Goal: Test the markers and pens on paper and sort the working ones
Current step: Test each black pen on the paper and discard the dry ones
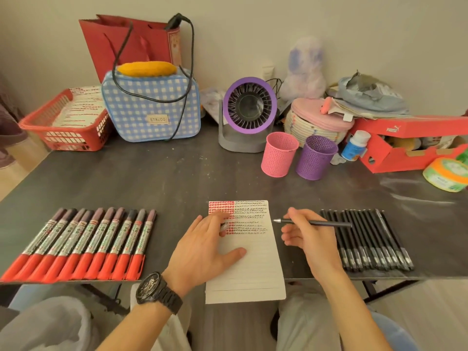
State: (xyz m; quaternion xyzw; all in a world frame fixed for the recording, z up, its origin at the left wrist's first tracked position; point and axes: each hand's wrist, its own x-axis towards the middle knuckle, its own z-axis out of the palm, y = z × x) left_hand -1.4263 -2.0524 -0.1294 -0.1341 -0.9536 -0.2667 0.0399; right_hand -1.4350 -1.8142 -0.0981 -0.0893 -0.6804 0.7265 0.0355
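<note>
The dark grey worktop (164,178) carries everything. At the middle of its near edge lies the white lined sheet of paper (253,272), its upper part filled with red and black test marks and its lower end hanging past the edge. At the near left corner is a row of red-capped markers (83,244), and toward the near right corner a row of slim black pens (372,239). Toward the far edge stand a pink mesh cup (278,154) and a purple mesh cup (316,158), side by side. The left hand (202,252) lies on the sheet, fingers stretched and pressing it down; something small, perhaps a cap, shows at the fingertips. The right hand (309,239) has its fingers closed around one uncapped black pen (321,223), whose tip sits just beside the sheet's right edge. If the left hand lifts, the overhanging sheet may slide. A stroke begun here may mark the worktop, and a tested pen laid back in its row would be lost among the untested ones.
</note>
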